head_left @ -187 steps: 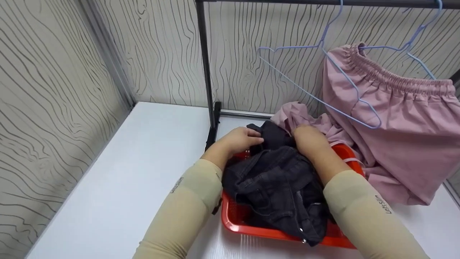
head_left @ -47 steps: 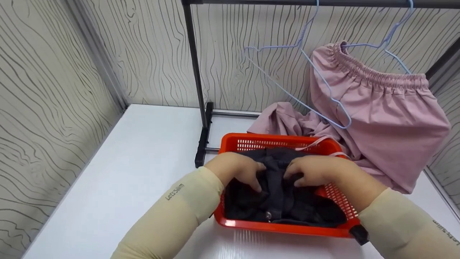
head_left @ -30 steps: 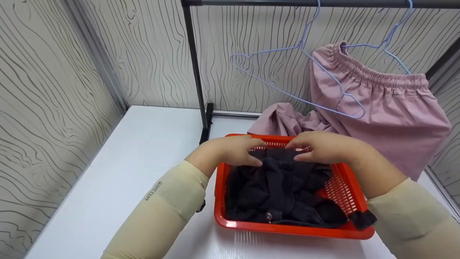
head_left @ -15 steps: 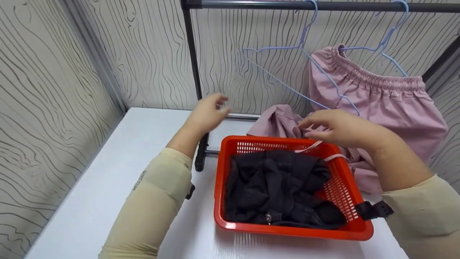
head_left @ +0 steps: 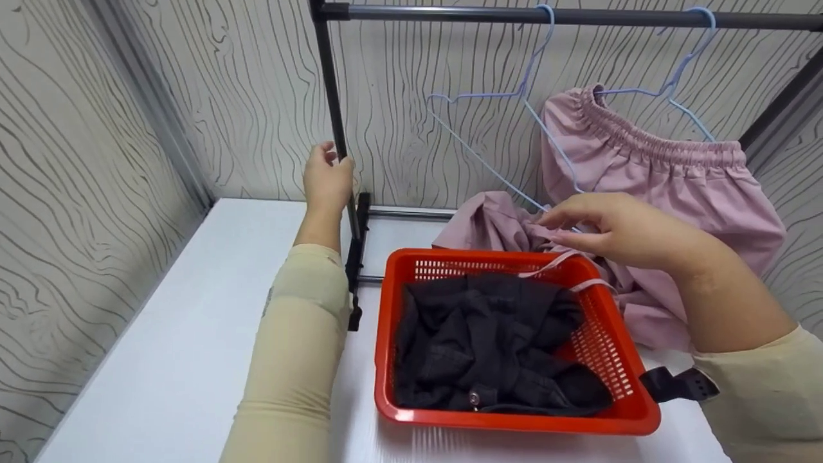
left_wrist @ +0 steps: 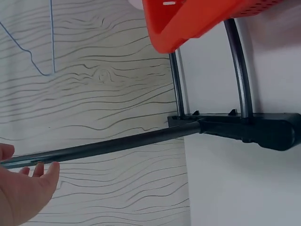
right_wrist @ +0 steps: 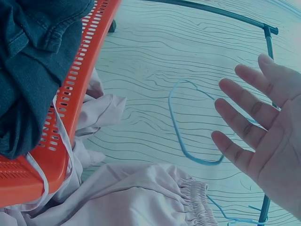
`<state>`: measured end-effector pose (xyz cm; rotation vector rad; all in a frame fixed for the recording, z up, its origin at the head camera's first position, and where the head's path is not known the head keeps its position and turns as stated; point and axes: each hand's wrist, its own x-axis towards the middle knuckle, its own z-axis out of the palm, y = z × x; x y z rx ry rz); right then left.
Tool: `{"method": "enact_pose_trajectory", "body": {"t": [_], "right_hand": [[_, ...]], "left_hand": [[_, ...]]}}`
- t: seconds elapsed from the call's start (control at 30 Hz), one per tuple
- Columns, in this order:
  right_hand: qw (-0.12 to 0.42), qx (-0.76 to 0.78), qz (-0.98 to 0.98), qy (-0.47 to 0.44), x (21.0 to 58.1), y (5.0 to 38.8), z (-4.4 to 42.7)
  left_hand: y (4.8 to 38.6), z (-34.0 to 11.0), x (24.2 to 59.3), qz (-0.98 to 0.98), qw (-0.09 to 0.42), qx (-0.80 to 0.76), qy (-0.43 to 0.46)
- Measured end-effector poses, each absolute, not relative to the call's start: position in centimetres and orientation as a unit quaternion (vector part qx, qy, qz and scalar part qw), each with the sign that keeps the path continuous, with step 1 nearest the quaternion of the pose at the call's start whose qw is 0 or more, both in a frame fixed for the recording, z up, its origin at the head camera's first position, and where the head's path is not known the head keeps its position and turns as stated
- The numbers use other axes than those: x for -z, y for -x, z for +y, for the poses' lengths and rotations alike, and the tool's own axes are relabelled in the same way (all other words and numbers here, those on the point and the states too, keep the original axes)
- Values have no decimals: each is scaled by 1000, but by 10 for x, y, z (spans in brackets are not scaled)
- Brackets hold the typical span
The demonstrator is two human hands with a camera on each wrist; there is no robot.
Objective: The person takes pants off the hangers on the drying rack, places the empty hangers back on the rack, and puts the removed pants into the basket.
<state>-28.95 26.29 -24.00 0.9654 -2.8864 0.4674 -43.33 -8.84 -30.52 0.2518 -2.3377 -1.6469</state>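
Note:
My left hand (head_left: 326,183) is at the rack's black upright pole (head_left: 332,96), thumb to one side and fingers to the other. In the left wrist view the left hand (left_wrist: 26,193) has its fingers loosely cupped beside the pole, not visibly closed round it. My right hand (head_left: 620,228) hovers above the basket's back right corner, fingers spread and holding nothing, in front of a blue hanger (head_left: 476,151). Dark denim clothing (head_left: 482,347) with a metal button lies bunched in the red basket (head_left: 514,421); its full shape is hidden in folds.
Pink elastic-waist pants (head_left: 669,186) hang from a second blue hanger (head_left: 688,61) at right, their lower part trailing behind the basket. Pink straps (head_left: 591,283) lie over the basket's rim. The horizontal rail (head_left: 437,13) runs above; the rack's foot (head_left: 355,270) stands left of the basket.
The dark clothing, lifted earlier, now lies inside the basket, released by both hands. My left hand moved left and up to the pole; my right hand moved up and right.

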Motion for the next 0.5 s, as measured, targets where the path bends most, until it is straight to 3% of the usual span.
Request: {"method": "enact_pose_trajectory", "body": {"t": [0.3,0.5], "right_hand": [[63,-169,-917,-356,239,287,263],[86,-186,-913,-352,233,288,270]], "left_hand": [[451,-96,319,-843,92,525,-73],[461,-85,322,-851,118,506,-73]]}}
